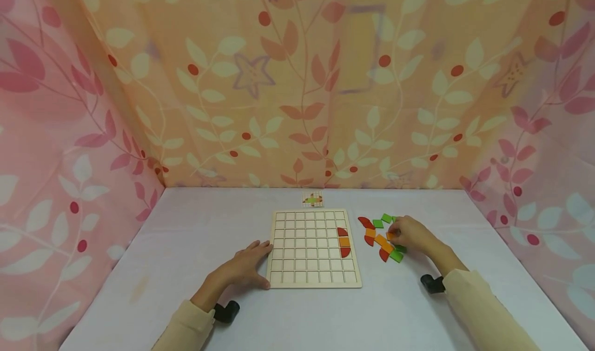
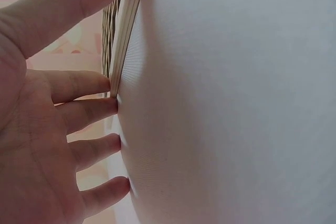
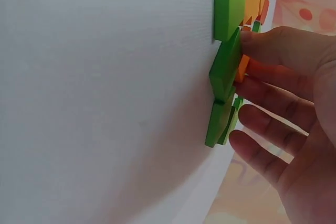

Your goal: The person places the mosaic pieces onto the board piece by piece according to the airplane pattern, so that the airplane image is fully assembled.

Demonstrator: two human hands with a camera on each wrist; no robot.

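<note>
A light wooden board (image 1: 295, 264) with a grid of squares lies on the table. Along its left edge rests my left hand (image 1: 245, 265), fingers spread and thumb near the lower corner; the left wrist view shows the hand (image 2: 39, 129) against the board's edge (image 2: 128, 30). On the board's right side, an orange square (image 1: 344, 242) sits between two red curved pieces (image 1: 342, 232). My right hand (image 1: 415, 235) is over the loose pieces, pinching an orange tile (image 3: 242, 69) between thumb and fingers. Green tiles (image 3: 226, 66) lie just beside those fingers.
Loose red, orange and green pieces (image 1: 384, 243) are scattered right of the board. A small pattern card (image 1: 312, 199) lies behind it. White cloth covers the table (image 1: 186, 227). Floral curtains (image 1: 297, 82) stand at the back and sides. Black wrist devices (image 1: 226, 312) are on both arms.
</note>
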